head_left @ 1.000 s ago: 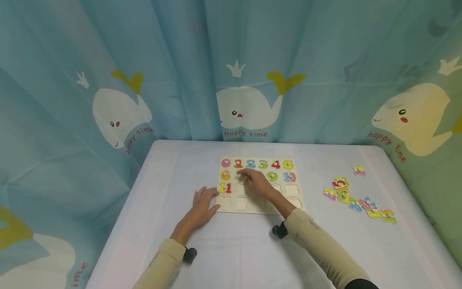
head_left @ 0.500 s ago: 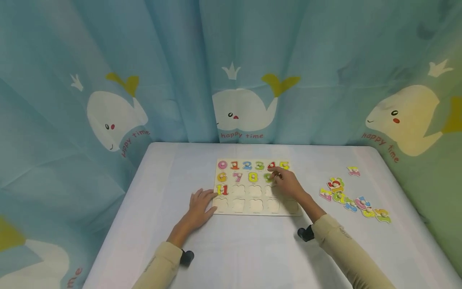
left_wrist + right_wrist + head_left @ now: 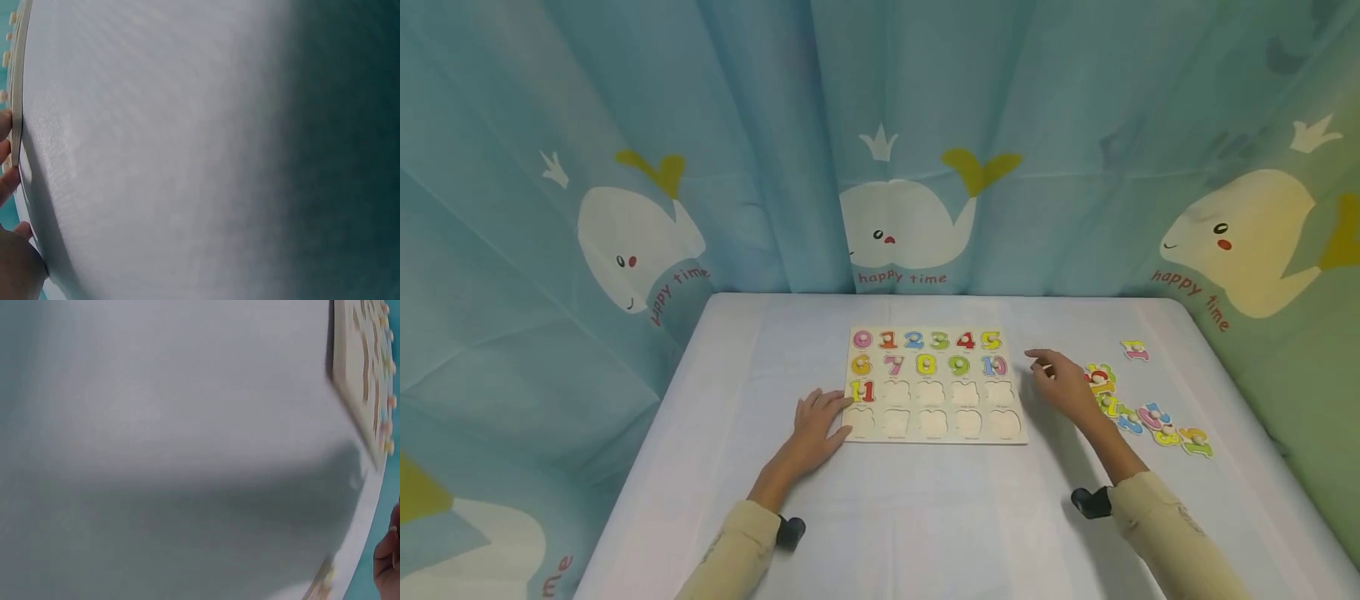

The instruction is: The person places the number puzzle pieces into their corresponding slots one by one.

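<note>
A wooden number puzzle board [image 3: 925,408] lies flat on the table. Knobbed number pieces fill its top two rows, and the 11 piece [image 3: 868,392] sits at the left of the third row. The other recesses are bare. My left hand [image 3: 815,429] rests against the board's left edge, fingers loosely spread. In the left wrist view its fingertips touch the board's edge [image 3: 19,94]. To the right of the board, above the table, my right hand [image 3: 1063,387] holds nothing visible, its fingers loosely bent. Several loose number pieces [image 3: 1153,418] lie beyond it, some partly hidden behind the hand.
One pink-and-yellow number piece [image 3: 1135,350] lies apart from the pile, farther back. A white cloth covers the table [image 3: 880,517]. Blue curtains [image 3: 775,150] printed with whales hang behind and beside it. Each wrist carries a small black camera.
My right hand has moved right, from over the second row of the board to the space between the board and the loose pieces. My left hand has stayed at the board's edge.
</note>
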A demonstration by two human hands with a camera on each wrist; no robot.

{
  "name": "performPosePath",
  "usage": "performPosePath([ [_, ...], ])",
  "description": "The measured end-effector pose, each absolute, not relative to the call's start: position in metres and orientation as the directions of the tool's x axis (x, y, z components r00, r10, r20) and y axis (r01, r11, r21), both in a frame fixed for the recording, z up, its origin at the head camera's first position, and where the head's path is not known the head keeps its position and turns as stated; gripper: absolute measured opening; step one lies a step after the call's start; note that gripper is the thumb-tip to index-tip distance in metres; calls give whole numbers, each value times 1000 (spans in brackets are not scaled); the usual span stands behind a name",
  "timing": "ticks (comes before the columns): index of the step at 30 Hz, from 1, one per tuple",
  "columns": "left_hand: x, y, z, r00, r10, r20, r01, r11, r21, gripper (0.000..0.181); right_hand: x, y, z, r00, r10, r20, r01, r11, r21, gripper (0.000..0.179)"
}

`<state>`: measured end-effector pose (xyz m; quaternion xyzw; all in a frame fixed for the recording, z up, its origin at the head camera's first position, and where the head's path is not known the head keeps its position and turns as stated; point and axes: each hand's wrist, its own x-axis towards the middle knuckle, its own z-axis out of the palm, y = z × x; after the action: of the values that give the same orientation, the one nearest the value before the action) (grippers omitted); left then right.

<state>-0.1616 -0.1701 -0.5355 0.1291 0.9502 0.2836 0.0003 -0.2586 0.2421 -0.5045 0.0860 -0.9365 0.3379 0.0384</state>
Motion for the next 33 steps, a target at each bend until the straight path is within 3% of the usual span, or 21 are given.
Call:
performPosePath([
  [5, -162, -170, -533, -967, 245, 75, 246, 806, 539, 43, -240, 275, -499, -978, 8, 207, -125, 775, -620, 28],
  [10, -162, -170, -533, -964, 257, 74, 255, 798, 546, 43, -216, 299, -501, -944, 284, 170, 109, 752, -650, 33],
  [13, -163, -170, -533, -965, 252, 74, 251, 807, 534, 43, -204, 310, -505, -921, 374, 108, 226, 741, -632, 38],
  [19, -162, -171, -532, -966, 248, 67, 244, 808, 536, 43, -191, 325, -517, -914, 405, 17, 319, 743, -588, 40],
  [24, -161, -172, -532, -967, 245, 72, 245, 812, 530, 44, -190, 330, -527, -928, 372, 21, 291, 757, -586, 37],
  [33, -160, -171, -533, -963, 259, 72, 256, 801, 542, 44, -194, 330, -529, -898, 439, 24, 352, 750, -561, 38],
])
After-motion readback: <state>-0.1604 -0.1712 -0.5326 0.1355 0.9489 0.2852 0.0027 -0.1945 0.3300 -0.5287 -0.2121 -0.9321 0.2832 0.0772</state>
